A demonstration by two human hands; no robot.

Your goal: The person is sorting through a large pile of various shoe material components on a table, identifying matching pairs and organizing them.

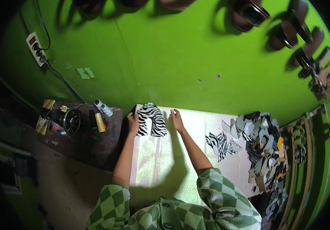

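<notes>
A horseshoe-shaped piece with black and white zebra stripes lies on the pale, shiny table, its gap facing me. At its left edge is my left hand, with thumb and fingers apart; it seems to touch the piece, though part of the fingers is hard to make out. My right hand hovers or rests a short way right of the piece, apart from it. Its fingers are spread and hold nothing.
Zebra-striped scraps lie to the right, beside a big heap of offcuts. At left, a dark table carries thread cones and a round wheel-like device. Sandals hang on the green wall, near a power strip.
</notes>
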